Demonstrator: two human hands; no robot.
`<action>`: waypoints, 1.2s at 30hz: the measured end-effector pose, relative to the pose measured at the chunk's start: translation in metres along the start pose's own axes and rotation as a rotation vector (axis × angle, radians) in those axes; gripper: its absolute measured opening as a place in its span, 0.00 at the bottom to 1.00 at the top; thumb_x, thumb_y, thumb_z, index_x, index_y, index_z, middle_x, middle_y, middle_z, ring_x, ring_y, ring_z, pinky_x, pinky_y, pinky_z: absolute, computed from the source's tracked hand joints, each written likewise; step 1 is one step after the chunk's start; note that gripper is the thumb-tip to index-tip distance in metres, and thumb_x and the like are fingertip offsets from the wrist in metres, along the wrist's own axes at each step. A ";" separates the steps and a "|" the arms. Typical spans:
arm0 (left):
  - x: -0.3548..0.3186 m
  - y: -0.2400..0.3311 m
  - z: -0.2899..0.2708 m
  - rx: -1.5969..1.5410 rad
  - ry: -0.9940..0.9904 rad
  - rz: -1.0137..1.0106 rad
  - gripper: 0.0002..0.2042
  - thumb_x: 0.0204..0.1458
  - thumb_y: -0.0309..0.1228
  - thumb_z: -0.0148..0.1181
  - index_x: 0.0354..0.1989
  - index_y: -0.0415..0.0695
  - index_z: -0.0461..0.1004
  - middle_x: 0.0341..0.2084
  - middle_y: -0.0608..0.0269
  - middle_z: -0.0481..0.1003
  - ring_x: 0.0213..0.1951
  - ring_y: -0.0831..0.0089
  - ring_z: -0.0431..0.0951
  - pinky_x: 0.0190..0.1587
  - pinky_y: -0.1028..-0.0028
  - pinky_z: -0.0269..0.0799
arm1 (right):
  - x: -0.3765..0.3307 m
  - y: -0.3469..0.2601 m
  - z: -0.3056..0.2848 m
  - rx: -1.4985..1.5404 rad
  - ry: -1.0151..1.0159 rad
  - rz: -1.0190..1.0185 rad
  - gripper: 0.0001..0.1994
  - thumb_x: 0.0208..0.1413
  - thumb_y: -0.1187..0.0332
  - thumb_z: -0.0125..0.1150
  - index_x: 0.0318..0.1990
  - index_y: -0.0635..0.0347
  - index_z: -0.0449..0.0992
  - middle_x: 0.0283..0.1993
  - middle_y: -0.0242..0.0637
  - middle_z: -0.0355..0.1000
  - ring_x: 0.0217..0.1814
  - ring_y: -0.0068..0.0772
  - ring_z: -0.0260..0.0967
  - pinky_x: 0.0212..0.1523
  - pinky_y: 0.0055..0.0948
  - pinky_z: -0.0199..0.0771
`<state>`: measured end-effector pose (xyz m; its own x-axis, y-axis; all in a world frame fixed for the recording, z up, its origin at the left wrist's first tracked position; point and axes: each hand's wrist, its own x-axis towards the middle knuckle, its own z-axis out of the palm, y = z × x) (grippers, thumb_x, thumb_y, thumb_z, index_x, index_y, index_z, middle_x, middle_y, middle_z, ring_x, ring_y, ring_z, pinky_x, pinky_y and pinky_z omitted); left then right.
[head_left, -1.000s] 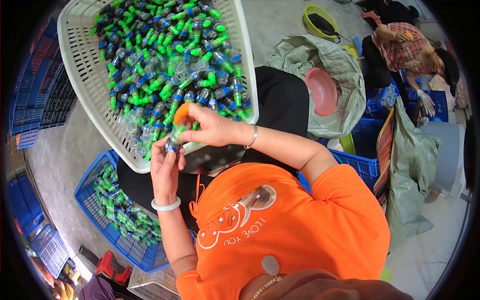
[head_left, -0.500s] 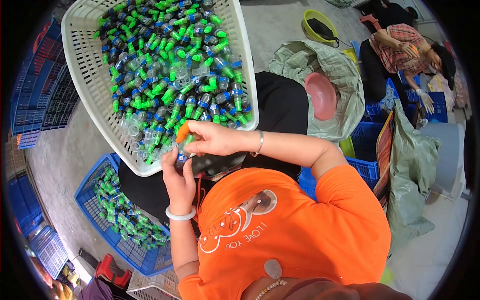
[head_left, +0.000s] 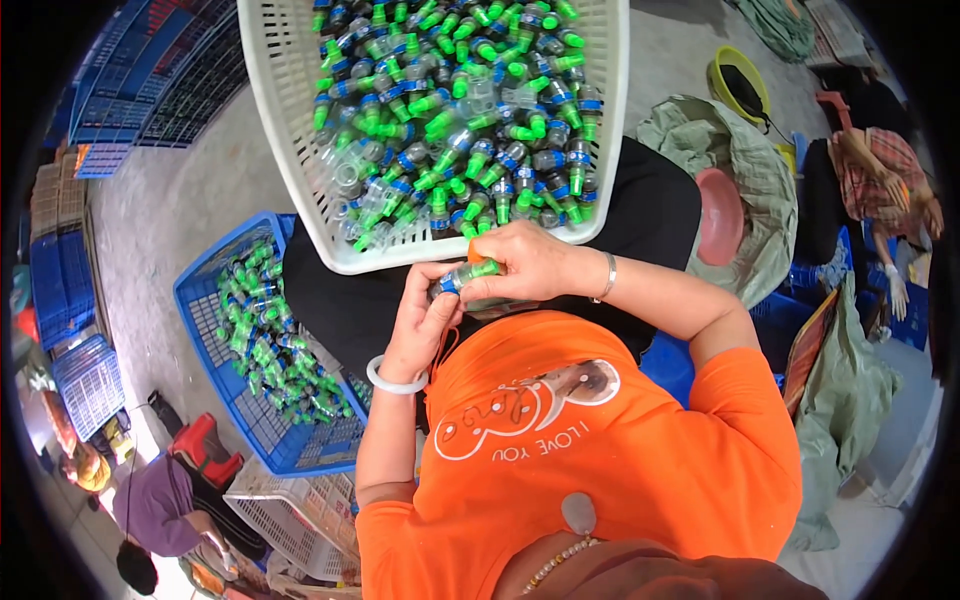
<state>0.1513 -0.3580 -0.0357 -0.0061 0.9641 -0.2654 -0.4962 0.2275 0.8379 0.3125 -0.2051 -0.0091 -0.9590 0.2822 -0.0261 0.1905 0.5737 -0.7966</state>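
Between my two hands, in front of my waist, is a small clear-and-dark bottle (head_left: pixel 462 280) with a blue band and a bright green tip. My left hand (head_left: pixel 420 318) has its fingers closed round the dark end. At the green end, my right hand (head_left: pixel 535 262) pinches it, with an orange cover (head_left: pixel 487 249) on one finger. Just beyond my hands, a white slotted basket (head_left: pixel 345 262) rests by my legs, full of similar green-tipped bottles (head_left: pixel 480 150) and some clear plastic pieces (head_left: pixel 352 168).
To my left, a blue basket (head_left: pixel 190 290) holds more green-tipped pieces (head_left: pixel 270 340). A pale green woven sack (head_left: pixel 770 185) with a pink basin (head_left: pixel 718 215) lies to the right. Beyond it sits another person (head_left: pixel 880 180); one more (head_left: pixel 160 505) is at lower left.
My view has swung, so the baskets and my hands appear further right and higher. My hands still hold the bottle, which now lies more sideways with its green tip to the right.
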 end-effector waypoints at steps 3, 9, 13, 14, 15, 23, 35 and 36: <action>-0.015 0.001 -0.012 0.008 0.138 0.025 0.14 0.58 0.27 0.54 0.51 0.43 0.63 0.33 0.65 0.70 0.26 0.84 0.66 0.28 0.85 0.63 | 0.012 -0.007 -0.002 -0.059 -0.148 0.093 0.23 0.49 0.46 0.61 0.34 0.60 0.71 0.29 0.42 0.67 0.32 0.44 0.70 0.29 0.37 0.69; -0.053 0.004 -0.117 0.754 1.119 0.578 0.16 0.55 0.24 0.57 0.52 0.39 0.67 0.36 0.60 0.73 0.34 0.74 0.72 0.38 0.75 0.69 | 0.061 0.069 -0.061 -0.644 0.756 0.041 0.20 0.52 0.54 0.61 0.45 0.59 0.71 0.37 0.42 0.71 0.39 0.45 0.71 0.37 0.37 0.73; -0.057 0.023 -0.121 1.463 1.260 0.464 0.14 0.53 0.23 0.58 0.49 0.37 0.70 0.40 0.56 0.73 0.41 0.70 0.73 0.45 0.71 0.70 | 0.093 0.094 -0.071 -0.770 0.696 0.223 0.19 0.53 0.57 0.61 0.46 0.60 0.70 0.37 0.43 0.71 0.37 0.47 0.72 0.37 0.39 0.74; -0.041 0.023 -0.110 1.313 1.123 0.490 0.13 0.51 0.23 0.58 0.46 0.37 0.72 0.38 0.56 0.73 0.40 0.66 0.73 0.45 0.68 0.68 | 0.097 0.100 -0.072 -0.771 0.662 0.256 0.19 0.53 0.58 0.60 0.47 0.60 0.69 0.37 0.43 0.71 0.36 0.47 0.72 0.36 0.40 0.74; -0.016 0.025 -0.083 1.160 0.985 0.509 0.11 0.49 0.23 0.59 0.43 0.38 0.74 0.36 0.55 0.74 0.39 0.62 0.72 0.45 0.65 0.67 | 0.100 0.105 -0.072 -0.773 0.626 0.290 0.18 0.53 0.59 0.60 0.47 0.60 0.69 0.38 0.43 0.71 0.35 0.48 0.72 0.36 0.40 0.74; 0.143 0.007 -0.008 1.432 0.387 0.730 0.21 0.48 0.20 0.56 0.53 0.43 0.69 0.37 0.54 0.73 0.40 0.55 0.72 0.44 0.63 0.69 | 0.055 0.070 -0.078 -0.334 0.779 0.296 0.18 0.54 0.64 0.59 0.50 0.62 0.68 0.38 0.38 0.73 0.32 0.31 0.72 0.33 0.30 0.72; 0.126 0.026 0.000 0.212 0.356 0.267 0.25 0.52 0.24 0.60 0.59 0.43 0.62 0.32 0.61 0.72 0.36 0.68 0.76 0.34 0.70 0.75 | -0.022 0.059 -0.018 0.682 0.862 0.270 0.14 0.58 0.71 0.58 0.50 0.61 0.68 0.44 0.35 0.72 0.43 0.21 0.69 0.39 0.21 0.69; 0.117 0.028 0.003 0.215 0.364 0.262 0.25 0.52 0.24 0.60 0.59 0.43 0.62 0.32 0.61 0.72 0.36 0.68 0.76 0.34 0.70 0.75 | -0.018 0.056 -0.015 0.691 0.856 0.272 0.14 0.58 0.71 0.58 0.50 0.61 0.68 0.44 0.35 0.72 0.43 0.21 0.69 0.39 0.21 0.69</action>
<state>0.1392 -0.2385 -0.0416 -0.4287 0.8910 -0.1495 -0.2472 0.0435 0.9680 0.3436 -0.1670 -0.0441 -0.3936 0.9185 -0.0387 -0.0404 -0.0593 -0.9974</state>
